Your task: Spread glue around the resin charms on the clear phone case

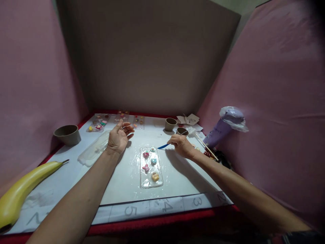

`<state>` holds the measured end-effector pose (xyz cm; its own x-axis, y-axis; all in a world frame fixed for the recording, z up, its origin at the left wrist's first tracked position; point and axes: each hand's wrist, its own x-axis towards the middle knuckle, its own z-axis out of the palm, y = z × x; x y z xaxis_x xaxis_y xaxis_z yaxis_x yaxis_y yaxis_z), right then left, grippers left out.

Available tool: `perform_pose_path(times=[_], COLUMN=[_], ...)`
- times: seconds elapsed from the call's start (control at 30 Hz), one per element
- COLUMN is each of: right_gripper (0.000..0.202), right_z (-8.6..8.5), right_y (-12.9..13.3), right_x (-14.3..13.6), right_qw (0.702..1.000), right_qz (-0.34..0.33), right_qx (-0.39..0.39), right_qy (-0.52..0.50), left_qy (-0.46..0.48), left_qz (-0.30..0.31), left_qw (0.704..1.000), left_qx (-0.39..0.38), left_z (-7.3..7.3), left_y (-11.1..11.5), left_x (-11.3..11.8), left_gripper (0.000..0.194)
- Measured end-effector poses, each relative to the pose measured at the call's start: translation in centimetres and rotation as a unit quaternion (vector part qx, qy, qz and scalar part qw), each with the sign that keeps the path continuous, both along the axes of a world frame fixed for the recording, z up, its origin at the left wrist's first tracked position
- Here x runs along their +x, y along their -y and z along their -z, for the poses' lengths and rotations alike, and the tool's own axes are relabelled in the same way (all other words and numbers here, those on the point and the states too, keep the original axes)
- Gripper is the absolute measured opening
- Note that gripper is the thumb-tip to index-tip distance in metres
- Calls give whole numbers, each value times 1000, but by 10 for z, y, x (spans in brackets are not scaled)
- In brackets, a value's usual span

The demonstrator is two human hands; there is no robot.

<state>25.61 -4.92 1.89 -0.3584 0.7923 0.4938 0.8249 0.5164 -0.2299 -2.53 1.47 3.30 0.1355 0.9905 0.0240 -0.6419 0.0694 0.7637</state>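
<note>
Pinching perhaps a blue spatula (164, 146), the right hand (181, 145) flanks the case (151, 169).

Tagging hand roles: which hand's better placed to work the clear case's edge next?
Right hand, probably: it holds the blue tool, tip beside the clear case's far-right corner. The left hand is raised, partly open, apart from the case.

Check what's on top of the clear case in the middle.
Five charms: red, green-edged, blue, pink and yellow-orange. The clear case's surface directly beneath them is covered.
</note>
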Motion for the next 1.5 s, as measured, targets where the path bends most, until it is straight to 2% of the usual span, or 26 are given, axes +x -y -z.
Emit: perform_pose_path(times=[0.5, 0.77, 1.03, 1.17, 1.5], right_gripper=[42, 37, 45, 42, 40], right_z=[0, -3, -10, -11, -10], right_y=[19, 38, 52, 60, 77], right_x=[5, 5, 2, 1, 0], right_qw=[999, 1000, 997, 995, 994], right_qz=[21, 0, -38, -57, -62], right_qx=[-11, -15, -61, -71, -82], right_qy=[-29, 4, 39, 44, 42], left_qy=[8, 14, 13, 13, 5], left_qz=[2, 5, 2, -1, -2], left_qw=[1000, 1000, 1000, 1000, 1000], left_qx=[-8, -8, -9, -11, -12], left_z=[-2, 0, 0, -1, -3], left_y=[2, 0, 0, 0, 2], left_x=[1, 1, 1, 1, 2], left_gripper=[34, 34, 35, 33, 34])
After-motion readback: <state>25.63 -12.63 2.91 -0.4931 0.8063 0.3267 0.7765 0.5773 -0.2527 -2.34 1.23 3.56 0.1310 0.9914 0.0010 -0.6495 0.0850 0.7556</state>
